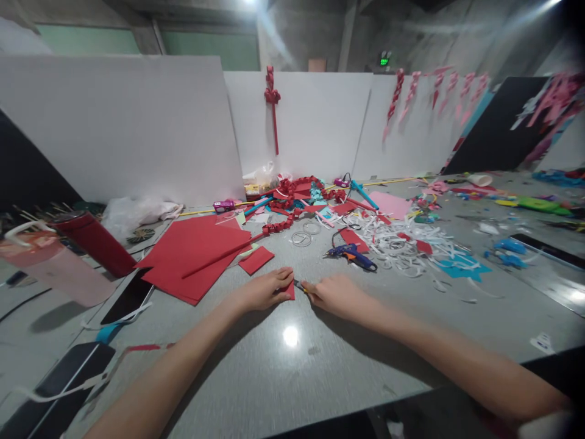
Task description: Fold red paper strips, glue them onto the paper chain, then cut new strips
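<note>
A small piece of red paper (pixel 289 291) lies under the fingers of my left hand (pixel 269 289), which press and hold it on the grey table (pixel 274 378). My right hand (pixel 333 295) is closed round a small cutting tool (pixel 300 286) with a yellow part; its dark tip points left at the paper's right edge. Whether it is a knife or scissors is too small to tell. Behind my left hand is a red rectangle (pixel 256 260), and to its left lie large red sheets (pixel 192 256) with a thin red stick across them.
A blue glue gun (pixel 351 256) and white paper strips (pixel 406 241) lie beyond my right hand. At the left are a red bottle (pixel 98 244), a pink bottle (pixel 59 271) and a phone (pixel 128 297). White panels (pixel 301 122) stand behind.
</note>
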Demonstrator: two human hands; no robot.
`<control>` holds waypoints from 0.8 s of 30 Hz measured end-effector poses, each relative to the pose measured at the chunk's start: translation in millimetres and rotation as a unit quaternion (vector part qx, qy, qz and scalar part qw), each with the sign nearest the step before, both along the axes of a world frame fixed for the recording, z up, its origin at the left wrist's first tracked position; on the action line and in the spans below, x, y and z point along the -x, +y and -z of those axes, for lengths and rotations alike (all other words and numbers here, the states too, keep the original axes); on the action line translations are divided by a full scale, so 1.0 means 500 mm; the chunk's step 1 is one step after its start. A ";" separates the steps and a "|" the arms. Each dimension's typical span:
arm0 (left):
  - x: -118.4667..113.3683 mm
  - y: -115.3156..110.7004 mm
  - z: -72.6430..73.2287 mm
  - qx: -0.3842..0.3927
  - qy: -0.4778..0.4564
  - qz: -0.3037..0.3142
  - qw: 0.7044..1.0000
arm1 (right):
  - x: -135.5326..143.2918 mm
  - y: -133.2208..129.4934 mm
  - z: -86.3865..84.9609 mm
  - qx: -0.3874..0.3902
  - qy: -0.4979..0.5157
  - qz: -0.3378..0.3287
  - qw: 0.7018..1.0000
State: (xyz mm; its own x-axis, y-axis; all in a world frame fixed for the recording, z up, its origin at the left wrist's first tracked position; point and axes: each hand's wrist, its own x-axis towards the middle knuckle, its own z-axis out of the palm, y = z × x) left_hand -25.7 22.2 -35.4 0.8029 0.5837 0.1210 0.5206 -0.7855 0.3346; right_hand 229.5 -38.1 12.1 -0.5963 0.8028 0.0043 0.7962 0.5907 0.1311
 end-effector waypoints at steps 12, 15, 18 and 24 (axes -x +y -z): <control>-0.005 -0.006 -0.002 0.029 0.044 -0.029 0.998 | -0.001 -0.010 0.016 0.016 -0.010 0.023 1.000; -0.007 -0.010 0.002 0.019 0.045 -0.033 0.998 | 0.000 -0.013 0.024 0.022 -0.009 0.034 0.999; -0.005 -0.010 0.005 0.012 0.049 -0.020 0.999 | 0.006 -0.010 0.025 0.036 -0.006 0.041 0.998; -0.012 -0.015 -0.003 -0.016 0.008 -0.018 1.000 | 0.013 -0.003 0.009 0.054 -0.008 0.049 0.997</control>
State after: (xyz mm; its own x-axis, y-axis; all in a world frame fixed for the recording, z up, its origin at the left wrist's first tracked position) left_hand -19.7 14.5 -34.0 0.7833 0.6083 0.1282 0.5537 -0.7764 0.3009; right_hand 223.1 -39.8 7.7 -0.5150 0.8521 -0.0931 0.8488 0.5221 0.0837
